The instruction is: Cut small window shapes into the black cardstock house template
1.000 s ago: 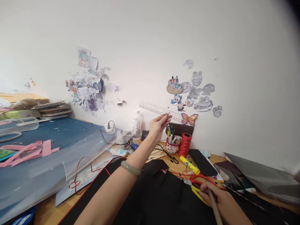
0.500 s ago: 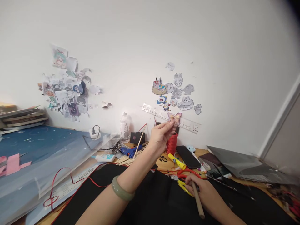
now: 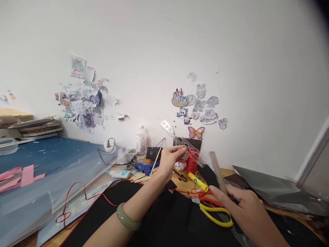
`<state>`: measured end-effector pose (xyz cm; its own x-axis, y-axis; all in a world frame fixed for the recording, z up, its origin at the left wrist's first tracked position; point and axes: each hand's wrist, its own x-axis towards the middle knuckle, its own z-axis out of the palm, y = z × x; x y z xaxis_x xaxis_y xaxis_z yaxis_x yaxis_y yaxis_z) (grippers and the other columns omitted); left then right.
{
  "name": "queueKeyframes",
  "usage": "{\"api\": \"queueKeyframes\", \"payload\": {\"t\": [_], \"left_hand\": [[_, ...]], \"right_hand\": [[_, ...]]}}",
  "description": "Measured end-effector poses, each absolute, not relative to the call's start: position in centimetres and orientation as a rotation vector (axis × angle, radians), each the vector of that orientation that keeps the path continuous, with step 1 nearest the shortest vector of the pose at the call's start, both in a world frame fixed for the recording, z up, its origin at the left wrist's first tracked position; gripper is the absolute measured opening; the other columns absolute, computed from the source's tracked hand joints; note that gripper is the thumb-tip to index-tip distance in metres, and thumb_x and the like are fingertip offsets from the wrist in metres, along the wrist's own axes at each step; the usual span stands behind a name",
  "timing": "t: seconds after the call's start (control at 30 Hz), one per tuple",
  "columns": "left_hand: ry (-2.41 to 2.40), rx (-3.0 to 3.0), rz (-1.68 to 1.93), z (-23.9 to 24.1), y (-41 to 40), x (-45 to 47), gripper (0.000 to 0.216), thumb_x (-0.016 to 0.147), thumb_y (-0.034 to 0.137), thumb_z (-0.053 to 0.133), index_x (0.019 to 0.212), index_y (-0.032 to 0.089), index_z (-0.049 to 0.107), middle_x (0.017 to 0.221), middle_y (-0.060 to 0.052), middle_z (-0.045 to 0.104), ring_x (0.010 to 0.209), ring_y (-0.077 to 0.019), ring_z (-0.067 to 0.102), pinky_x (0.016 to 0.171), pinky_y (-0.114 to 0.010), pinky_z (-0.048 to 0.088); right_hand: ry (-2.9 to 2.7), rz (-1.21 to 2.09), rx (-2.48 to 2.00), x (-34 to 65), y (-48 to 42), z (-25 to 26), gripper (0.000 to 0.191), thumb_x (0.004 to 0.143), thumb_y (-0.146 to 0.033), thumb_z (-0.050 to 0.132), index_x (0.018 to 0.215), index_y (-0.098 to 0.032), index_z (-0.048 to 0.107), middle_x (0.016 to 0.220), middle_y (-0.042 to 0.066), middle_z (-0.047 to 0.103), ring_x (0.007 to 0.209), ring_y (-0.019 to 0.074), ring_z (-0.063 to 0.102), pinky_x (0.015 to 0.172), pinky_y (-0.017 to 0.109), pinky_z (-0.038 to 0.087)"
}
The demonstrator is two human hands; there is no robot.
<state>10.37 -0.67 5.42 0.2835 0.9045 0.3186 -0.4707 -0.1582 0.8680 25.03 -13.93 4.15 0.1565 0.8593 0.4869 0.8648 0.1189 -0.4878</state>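
My left hand (image 3: 171, 159) is raised over the desk, fingers pinched on a clear plastic ruler (image 3: 180, 141) that slants down to the right. A green bangle (image 3: 125, 217) sits on that wrist. My right hand (image 3: 245, 208) is lower right, above the black cloth (image 3: 164, 219), holding a tan wooden stick (image 3: 218, 171) that points up and is blurred by motion. Yellow-and-red scissors (image 3: 214, 212) lie just left of the right hand. A red thread spool (image 3: 192, 160) and a yellow glue stick (image 3: 197, 181) stand behind the ruler.
A blue cutting mat (image 3: 46, 154) with pink paper strips (image 3: 17, 175) fills the left. A blue glue gun (image 3: 146, 167), wooden sticks (image 3: 140, 176), a clear bottle (image 3: 141, 140), a black phone (image 3: 209, 175) and red wire (image 3: 82, 195) crowd the desk. Stickers (image 3: 197, 106) cover the wall.
The ruler in my left hand has tipped from near level to a steep slant and come lower. My right hand has lifted off the scissors and swung the stick upright.
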Motion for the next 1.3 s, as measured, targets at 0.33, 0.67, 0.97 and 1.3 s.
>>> {"api": "queueKeyframes", "payload": {"t": [0.33, 0.67, 0.97, 1.3], "left_hand": [[0.594, 1.299, 1.215, 4.4, -0.8, 10.0, 0.027, 0.086, 0.029, 0.050, 0.107, 0.012, 0.051, 0.105, -0.008, 0.053, 0.089, -0.0177, 0.055, 0.076, -0.036, 0.048], [0.521, 1.217, 1.307, 4.4, -1.4, 9.5, 0.020, 0.071, 0.027, 0.067, 0.080, 0.009, 0.064, 0.075, -0.003, 0.062, 0.066, -0.0103, 0.056, 0.065, -0.023, 0.046], [0.652, 1.252, 1.310, 3.1, -1.0, 6.3, 0.020, 0.076, 0.027, 0.062, 0.086, 0.009, 0.061, 0.080, -0.004, 0.060, 0.067, -0.0103, 0.055, 0.063, -0.024, 0.046], [0.895, 1.264, 1.316, 2.0, 0.0, 0.8, 0.029, 0.086, 0.030, 0.049, 0.109, 0.013, 0.049, 0.108, -0.008, 0.052, 0.092, -0.0184, 0.054, 0.077, -0.038, 0.047]], "right_hand": [[-1.671, 0.054, -1.834, 22.6, -12.3, 4.5, 0.048, 0.076, -0.054, 0.041, 0.044, -0.018, 0.034, 0.042, -0.002, 0.028, 0.042, 0.0095, 0.027, 0.041, 0.023, 0.017], [-1.630, 0.197, -1.755, 22.5, -11.9, 4.3, 0.048, 0.074, -0.055, 0.040, 0.047, -0.018, 0.029, 0.046, -0.003, 0.023, 0.044, 0.0085, 0.025, 0.042, 0.023, 0.017], [-1.493, 0.336, -1.604, 23.2, -13.2, 3.6, 0.039, 0.070, -0.054, 0.048, 0.057, -0.018, 0.054, 0.049, 0.000, 0.043, 0.048, 0.0123, 0.039, 0.043, 0.023, 0.030], [-1.483, 0.581, -1.602, 25.1, -12.0, -1.0, 0.041, 0.067, -0.054, 0.053, 0.071, -0.015, 0.068, 0.058, 0.006, 0.061, 0.053, 0.0170, 0.055, 0.047, 0.025, 0.043]]}}
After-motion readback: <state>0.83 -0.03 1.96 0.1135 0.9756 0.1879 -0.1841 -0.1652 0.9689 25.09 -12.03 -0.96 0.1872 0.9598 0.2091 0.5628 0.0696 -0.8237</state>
